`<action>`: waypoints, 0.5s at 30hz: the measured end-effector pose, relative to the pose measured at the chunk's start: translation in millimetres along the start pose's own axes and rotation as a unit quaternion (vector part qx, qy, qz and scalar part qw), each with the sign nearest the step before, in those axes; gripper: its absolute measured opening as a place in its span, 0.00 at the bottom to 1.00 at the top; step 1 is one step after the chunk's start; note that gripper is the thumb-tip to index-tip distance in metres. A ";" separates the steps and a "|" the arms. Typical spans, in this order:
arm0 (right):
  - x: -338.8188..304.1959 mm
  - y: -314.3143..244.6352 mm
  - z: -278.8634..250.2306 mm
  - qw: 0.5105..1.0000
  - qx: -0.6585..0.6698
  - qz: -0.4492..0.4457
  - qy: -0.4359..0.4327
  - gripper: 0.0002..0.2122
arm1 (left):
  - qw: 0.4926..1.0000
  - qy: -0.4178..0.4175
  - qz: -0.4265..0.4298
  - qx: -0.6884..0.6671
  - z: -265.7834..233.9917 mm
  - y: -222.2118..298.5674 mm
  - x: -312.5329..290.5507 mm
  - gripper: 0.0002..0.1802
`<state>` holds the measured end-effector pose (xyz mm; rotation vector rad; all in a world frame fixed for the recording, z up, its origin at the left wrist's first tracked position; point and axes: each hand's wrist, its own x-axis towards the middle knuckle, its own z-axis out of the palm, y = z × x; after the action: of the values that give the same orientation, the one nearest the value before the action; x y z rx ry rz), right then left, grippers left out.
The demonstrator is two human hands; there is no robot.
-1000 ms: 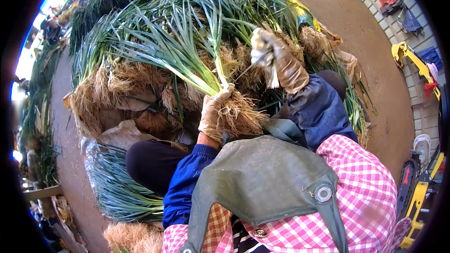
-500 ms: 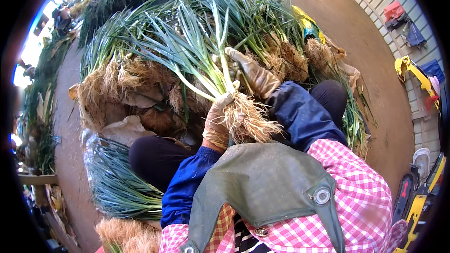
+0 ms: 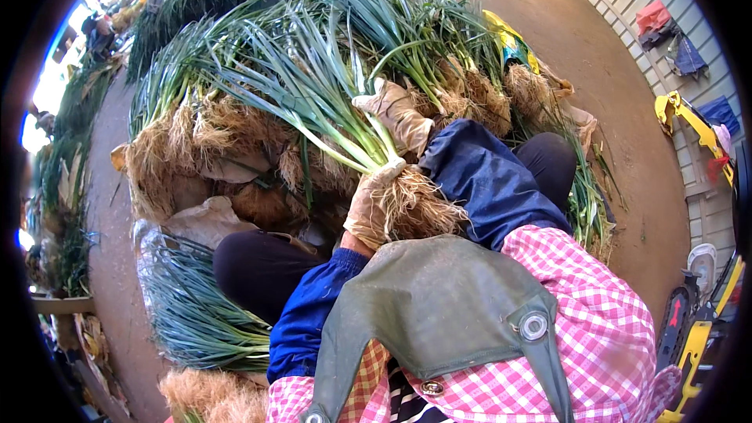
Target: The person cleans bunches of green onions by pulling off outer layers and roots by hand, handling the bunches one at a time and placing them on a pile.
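A bunch of green onions with long green leaves and pale stems slants up and to the left in front of me. My left hand, in a soiled pale glove, is closed round its base. Tangled tan roots spill out to the right of that grip. Higher up, my gloved right hand is closed against the right side of the stems, its fingertips partly hidden among the leaves.
Piled green onions with shaggy roots curve round beyond my hands. Another bundle lies left of my knee, near more roots. A yellow bag sits at the pile's right end. Yellow-and-black equipment stands far right.
My right hand has turned and shifted slightly left, its fingers closing in on the stems. The bunch's leaves have dropped a little toward the left. My left hand keeps its hold.
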<state>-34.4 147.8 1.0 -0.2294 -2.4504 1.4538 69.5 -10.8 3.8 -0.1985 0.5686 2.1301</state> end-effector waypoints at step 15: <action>-105.3 -52.0 -46.0 0.867 0.457 0.117 -0.163 0.09 | 0.986 -0.058 -0.018 -0.154 18.6 9.3 -6.8 0.16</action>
<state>80.4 131.9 50.6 -0.0694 -1.6710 2.7493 67.3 -11.7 25.5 -0.2508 0.1637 2.1696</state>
